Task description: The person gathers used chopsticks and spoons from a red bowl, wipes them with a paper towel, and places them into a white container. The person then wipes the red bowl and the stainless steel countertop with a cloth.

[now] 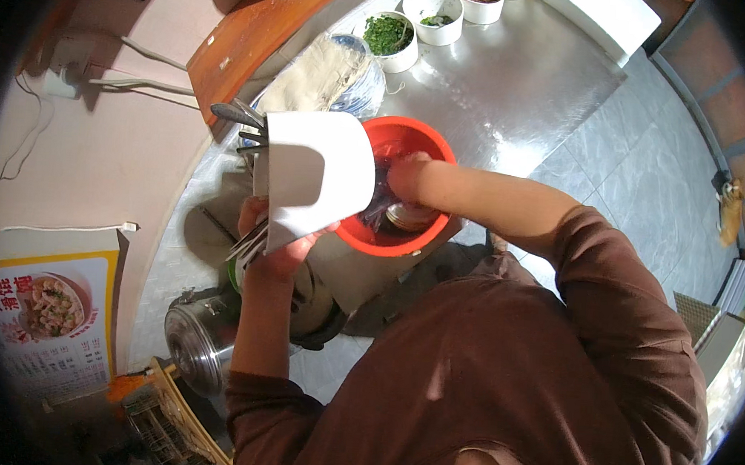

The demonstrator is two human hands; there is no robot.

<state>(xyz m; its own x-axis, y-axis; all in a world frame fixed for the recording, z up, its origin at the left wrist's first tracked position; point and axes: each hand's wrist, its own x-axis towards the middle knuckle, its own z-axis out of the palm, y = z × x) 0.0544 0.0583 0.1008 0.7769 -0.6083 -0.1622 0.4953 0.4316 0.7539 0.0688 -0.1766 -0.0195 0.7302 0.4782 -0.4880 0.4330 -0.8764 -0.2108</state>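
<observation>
My left hand [285,246] holds a white plastic utensil holder [345,160] from below, tilted over the left side of a red plastic basin [445,141]. Knives or other utensils with dark handles [236,114] stick out at its upper left, and thin metal pieces [248,244] show at its lower left. My right hand [409,177] reaches down inside the basin; its fingers are partly hidden, and whether they grip anything cannot be told. Beside it in the basin lie dark, shiny contents and a pale round dish-like item [409,215].
The basin stands at the edge of a steel table [503,80]. Behind it are a cloth-covered blue-and-white bowl [312,75], a white tub of chopped greens [389,38] and more tubs. A wooden shelf [257,33] juts out left; a steel pot [199,343] stands lower left.
</observation>
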